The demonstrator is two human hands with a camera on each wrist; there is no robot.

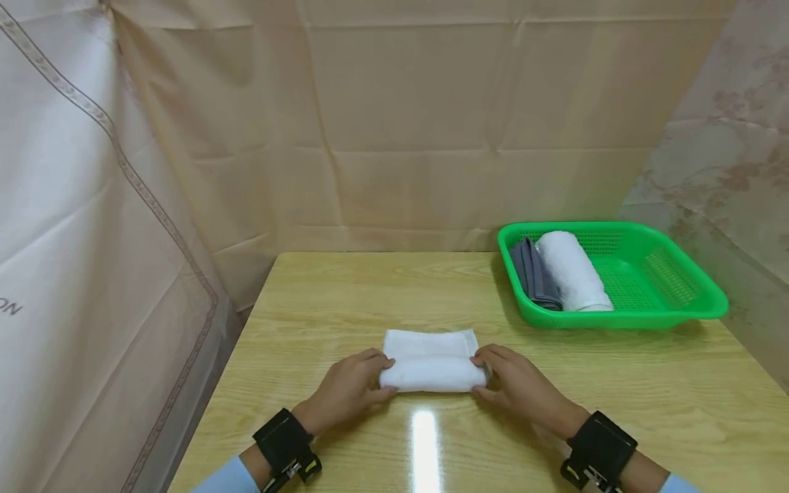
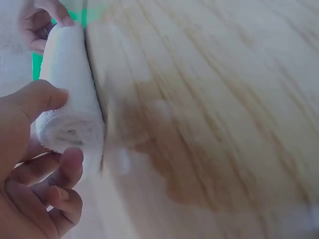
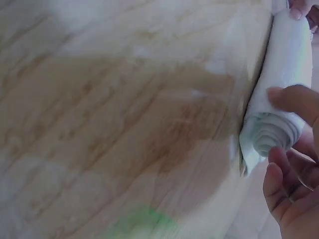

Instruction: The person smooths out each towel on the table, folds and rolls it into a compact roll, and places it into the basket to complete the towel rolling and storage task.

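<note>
A white towel, partly rolled, lies on the wooden table near the front edge; a flat strip of it still shows beyond the roll. My left hand grips the roll's left end, thumb on top and fingers curled below, as the left wrist view shows on the towel. My right hand grips the right end the same way; the spiral end of the towel shows in the right wrist view beside my right hand's fingers.
A green plastic basket stands at the table's back right, holding a rolled white towel and a folded grey cloth. Beige curtains close in the left, back and right sides.
</note>
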